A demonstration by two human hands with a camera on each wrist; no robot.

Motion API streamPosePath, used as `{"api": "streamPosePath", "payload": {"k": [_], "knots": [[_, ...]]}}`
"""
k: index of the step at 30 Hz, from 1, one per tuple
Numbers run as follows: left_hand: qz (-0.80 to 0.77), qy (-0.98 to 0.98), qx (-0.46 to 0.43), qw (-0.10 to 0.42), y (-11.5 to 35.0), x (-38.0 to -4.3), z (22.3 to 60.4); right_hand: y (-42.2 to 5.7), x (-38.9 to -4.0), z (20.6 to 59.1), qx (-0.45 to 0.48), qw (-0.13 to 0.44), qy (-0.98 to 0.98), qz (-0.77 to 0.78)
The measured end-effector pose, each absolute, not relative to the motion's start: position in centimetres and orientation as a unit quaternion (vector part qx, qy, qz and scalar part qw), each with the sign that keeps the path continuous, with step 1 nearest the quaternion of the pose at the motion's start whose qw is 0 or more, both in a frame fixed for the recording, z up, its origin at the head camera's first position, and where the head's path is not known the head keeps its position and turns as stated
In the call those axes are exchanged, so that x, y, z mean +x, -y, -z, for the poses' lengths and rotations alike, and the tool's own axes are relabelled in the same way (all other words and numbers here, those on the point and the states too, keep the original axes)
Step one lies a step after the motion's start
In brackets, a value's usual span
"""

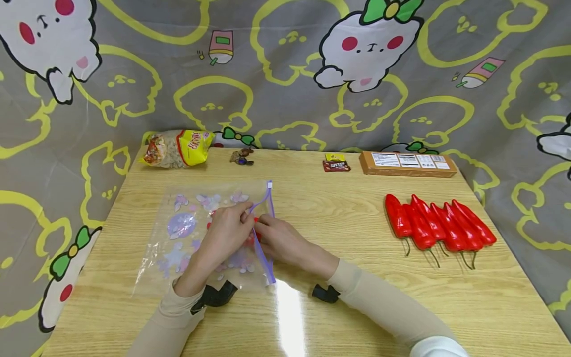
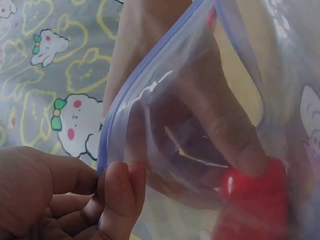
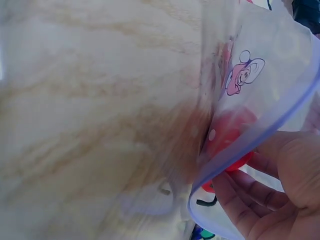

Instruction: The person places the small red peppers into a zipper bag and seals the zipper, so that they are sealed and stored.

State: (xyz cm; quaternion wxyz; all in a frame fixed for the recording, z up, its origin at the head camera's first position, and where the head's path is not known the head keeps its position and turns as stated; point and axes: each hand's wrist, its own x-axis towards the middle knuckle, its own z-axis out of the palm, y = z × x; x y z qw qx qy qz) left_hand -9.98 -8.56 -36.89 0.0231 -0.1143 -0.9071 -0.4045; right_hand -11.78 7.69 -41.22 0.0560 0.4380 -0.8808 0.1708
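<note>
A clear zip bag (image 1: pixel 151 258) printed with pink and lilac figures lies on the table, its purple zip edge (image 1: pixel 270 270) parted and facing right. My left hand (image 1: pixel 226 232) pinches one lip of the opening between thumb and fingers, seen closely in the left wrist view. Reaching in through the mouth, my right hand (image 1: pixel 283 242) grips a red pepper (image 2: pixel 257 205), thumb against one end. The right wrist view shows the pepper's dark stem (image 3: pixel 207 202) near the fingers. Other red shapes show faintly through the film under my left hand; their number is unclear.
Several red peppers (image 1: pixel 439 225) lie in a row at the right. Along the back are a yellow-labelled food bag (image 1: pixel 178 148), small dark trinkets (image 1: pixel 242 156), two small wrapped snacks (image 1: pixel 336 165) and a long brown box (image 1: pixel 408 164). Patterned cloth (image 1: pixel 285 104) hangs behind the table.
</note>
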Motion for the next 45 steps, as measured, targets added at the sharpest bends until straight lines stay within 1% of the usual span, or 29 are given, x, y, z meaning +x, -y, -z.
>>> {"api": "streamPosePath", "payload": {"k": [3,6,9,14,18,20,23,26,29,36,42,43,45], "knots": [[0.404,0.908,-0.111,0.021,8.5,-10.0,36.8,-8.4,-11.6,40.7,0.429,0.05,0.883,-0.183],[0.4,0.909,-0.113,0.022,8.5,-10.0,36.8,-10.2,-11.2,39.9,0.411,0.068,0.89,-0.185],[0.399,0.909,-0.116,0.026,8.6,-10.1,36.7,-13.2,-10.8,39.2,0.384,0.113,0.901,-0.165],[0.404,0.907,-0.114,0.025,8.7,-10.0,36.7,-20.3,-10.8,38.8,0.317,0.192,0.921,-0.118],[0.403,0.908,-0.113,0.021,8.8,-10.0,36.8,-26.4,-10.9,39.1,0.237,0.249,0.937,-0.066],[0.404,0.908,-0.112,0.019,8.8,-10.0,36.8,-29.0,-10.8,39.4,0.186,0.265,0.945,-0.042],[0.408,0.906,-0.111,0.013,8.8,-9.9,36.7,-31.8,-10.5,39.8,0.116,0.257,0.959,-0.017],[0.407,0.906,-0.112,0.011,8.8,-9.9,36.7,-33.3,-10.0,40.2,0.078,0.222,0.972,-0.003],[0.404,0.907,-0.115,0.012,8.8,-9.9,36.7,-33.7,-9.9,40.6,0.076,0.206,0.976,0.005],[0.402,0.907,-0.122,0.023,8.9,-10.0,36.8,-33.5,-10.1,40.6,0.08,0.199,0.977,0.018],[0.402,0.907,-0.122,0.02,9.0,-10.0,36.8,-33.2,-10.2,40.4,0.088,0.196,0.976,0.019],[0.401,0.908,-0.122,0.021,9.0,-10.0,36.8,-33.1,-10.1,40.3,0.086,0.192,0.978,0.012],[0.399,0.908,-0.124,0.022,9.0,-10.0,36.8,-32.5,-10.1,39.9,0.077,0.164,0.983,-0.019]]}}
